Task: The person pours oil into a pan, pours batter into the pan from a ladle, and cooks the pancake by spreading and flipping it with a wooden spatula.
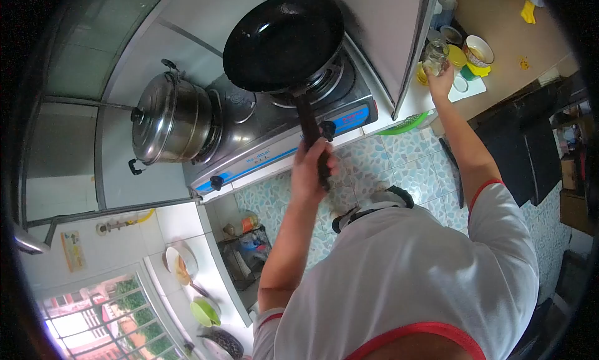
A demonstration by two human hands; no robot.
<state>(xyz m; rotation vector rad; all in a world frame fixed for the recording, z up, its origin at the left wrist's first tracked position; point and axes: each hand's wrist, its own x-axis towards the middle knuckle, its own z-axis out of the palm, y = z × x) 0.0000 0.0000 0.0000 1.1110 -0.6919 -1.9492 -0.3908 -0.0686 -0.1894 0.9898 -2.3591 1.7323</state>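
On the left, near the window, a white bowl (173, 260) on the ledge has a brown-handled utensil lying across it; a light green bowl (203, 311) sits nearer, just beside it, its contents not clear to see. Farther off, at the left end of the stove (240, 157), stands a two-handled steel pot (171, 119) with a domed steel lid on, so its inside is hidden. To the right of the pot is a wok (284, 41), round, deep and black, with a glossy inner surface that catches a few bright reflections and holds no visible food. It is over the right burner, its long dark handle pointing toward the person; whether it touches the burner cannot be told. The left hand (312, 166) is wrapped around that handle. Well to the right, at the counter (499, 13), the right hand (440, 80) has its fingers closed about a clear glass jar (436, 53), whose contents are too small to tell. Just right of the jar come a round yellow lid (457, 55) and a white bowl with a patterned outside (479, 50) holding something pale yellowish. Nearer than that bowl is a small green container (467, 73).
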